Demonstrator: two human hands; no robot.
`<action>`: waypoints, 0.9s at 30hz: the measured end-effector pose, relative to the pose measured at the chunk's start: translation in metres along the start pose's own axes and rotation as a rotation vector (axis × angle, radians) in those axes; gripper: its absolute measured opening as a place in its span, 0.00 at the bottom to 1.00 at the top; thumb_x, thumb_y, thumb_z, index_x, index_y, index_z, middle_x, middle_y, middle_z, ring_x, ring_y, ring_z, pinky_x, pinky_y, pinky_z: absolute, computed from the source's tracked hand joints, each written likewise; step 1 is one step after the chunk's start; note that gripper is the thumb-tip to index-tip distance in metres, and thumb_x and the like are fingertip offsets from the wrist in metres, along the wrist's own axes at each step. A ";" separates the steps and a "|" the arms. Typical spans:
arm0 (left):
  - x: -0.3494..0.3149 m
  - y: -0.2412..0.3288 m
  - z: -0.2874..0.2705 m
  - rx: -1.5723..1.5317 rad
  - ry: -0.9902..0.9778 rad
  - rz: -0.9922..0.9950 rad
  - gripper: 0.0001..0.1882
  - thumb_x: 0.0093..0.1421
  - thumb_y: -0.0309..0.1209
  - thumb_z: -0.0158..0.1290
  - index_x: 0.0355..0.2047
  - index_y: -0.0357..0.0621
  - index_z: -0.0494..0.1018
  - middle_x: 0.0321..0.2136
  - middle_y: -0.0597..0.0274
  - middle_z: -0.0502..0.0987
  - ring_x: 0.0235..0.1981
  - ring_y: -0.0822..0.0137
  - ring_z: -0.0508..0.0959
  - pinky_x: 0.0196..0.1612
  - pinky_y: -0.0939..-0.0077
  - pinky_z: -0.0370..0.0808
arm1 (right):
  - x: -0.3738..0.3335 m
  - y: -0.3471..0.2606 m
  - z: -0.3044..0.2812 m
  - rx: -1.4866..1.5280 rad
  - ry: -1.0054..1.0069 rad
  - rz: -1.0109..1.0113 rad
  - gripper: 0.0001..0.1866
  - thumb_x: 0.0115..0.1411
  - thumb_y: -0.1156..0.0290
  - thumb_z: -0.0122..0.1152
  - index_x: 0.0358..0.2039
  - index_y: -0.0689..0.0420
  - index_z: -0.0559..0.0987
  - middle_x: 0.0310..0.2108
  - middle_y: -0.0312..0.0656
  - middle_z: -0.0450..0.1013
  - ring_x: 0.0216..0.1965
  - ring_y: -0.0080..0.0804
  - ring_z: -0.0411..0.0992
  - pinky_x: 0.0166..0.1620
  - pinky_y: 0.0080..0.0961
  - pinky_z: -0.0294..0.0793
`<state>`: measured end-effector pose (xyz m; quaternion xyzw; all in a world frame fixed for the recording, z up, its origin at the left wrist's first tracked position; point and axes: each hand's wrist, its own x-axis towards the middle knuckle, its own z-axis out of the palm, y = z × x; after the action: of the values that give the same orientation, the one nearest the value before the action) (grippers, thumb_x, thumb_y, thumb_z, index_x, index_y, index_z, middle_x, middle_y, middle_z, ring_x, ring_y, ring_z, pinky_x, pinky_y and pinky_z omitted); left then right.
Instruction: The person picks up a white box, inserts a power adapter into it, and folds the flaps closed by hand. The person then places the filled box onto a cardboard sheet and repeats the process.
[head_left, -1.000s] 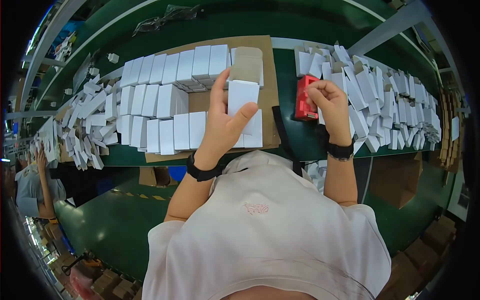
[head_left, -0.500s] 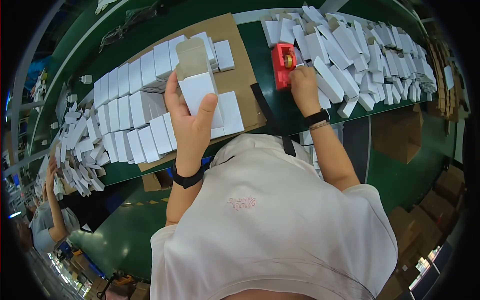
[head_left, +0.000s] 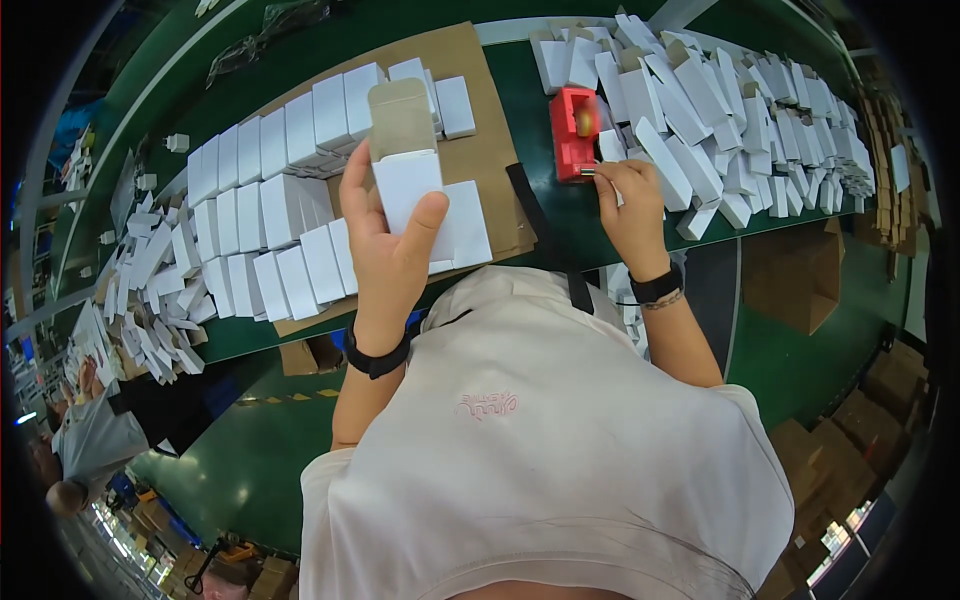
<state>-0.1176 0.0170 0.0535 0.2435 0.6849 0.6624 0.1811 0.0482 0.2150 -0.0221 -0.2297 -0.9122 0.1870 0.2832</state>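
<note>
My left hand [head_left: 392, 240] is wrapped round a small white carton [head_left: 410, 190]. The carton's top flap [head_left: 400, 108] stands open and shows its greyish inside. On the green table to the right is a red tape dispenser [head_left: 567, 140] with a yellowish roll [head_left: 587, 120], blurred as if turning. My right hand [head_left: 632, 205] pinches at the dispenser's near end. The tape between its fingertips is too small to see clearly. Behind my left hand, white cartons [head_left: 272, 145] stand in rows on a brown cardboard sheet [head_left: 480, 110].
A large heap of white cartons [head_left: 700, 110] lies on the table at the right. Another loose pile [head_left: 150, 290] is at the left. A black strap [head_left: 527, 200] crosses the table edge. An open brown box [head_left: 792, 275] stands below right. Another person [head_left: 95, 435] is at far left.
My right hand has come toward me and slightly right, from beside the dispenser's roll to its near end. The dispenser's roll has become blurred. My left hand still holds the carton, shifted slightly right.
</note>
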 end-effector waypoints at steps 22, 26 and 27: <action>-0.008 -0.002 0.004 -0.100 -0.128 -0.046 0.40 0.51 0.34 0.58 0.58 0.41 0.46 0.38 0.54 0.72 0.38 0.69 0.73 0.40 0.76 0.70 | -0.029 -0.008 -0.016 0.302 -0.209 0.159 0.20 0.43 0.89 0.51 0.39 0.58 0.70 0.46 0.46 0.67 0.43 0.34 0.70 0.35 0.18 0.68; -0.005 -0.001 0.005 -0.080 -0.118 -0.007 0.40 0.52 0.35 0.58 0.58 0.41 0.46 0.39 0.55 0.72 0.38 0.68 0.73 0.41 0.75 0.69 | -0.009 -0.032 -0.028 0.468 -0.200 0.474 0.02 0.49 0.83 0.55 0.25 0.64 0.74 0.30 0.39 0.73 0.37 0.22 0.70 0.38 0.15 0.68; -0.006 0.004 0.003 -0.077 -0.122 -0.029 0.40 0.52 0.35 0.58 0.59 0.42 0.46 0.39 0.55 0.72 0.38 0.68 0.72 0.42 0.76 0.69 | -0.002 -0.035 -0.032 0.470 -0.202 0.472 0.02 0.49 0.83 0.55 0.25 0.64 0.74 0.30 0.39 0.73 0.37 0.22 0.70 0.38 0.15 0.68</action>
<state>-0.1106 0.0155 0.0570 0.2666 0.6500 0.6695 0.2413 0.0582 0.1922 0.0184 -0.3430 -0.7893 0.4742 0.1859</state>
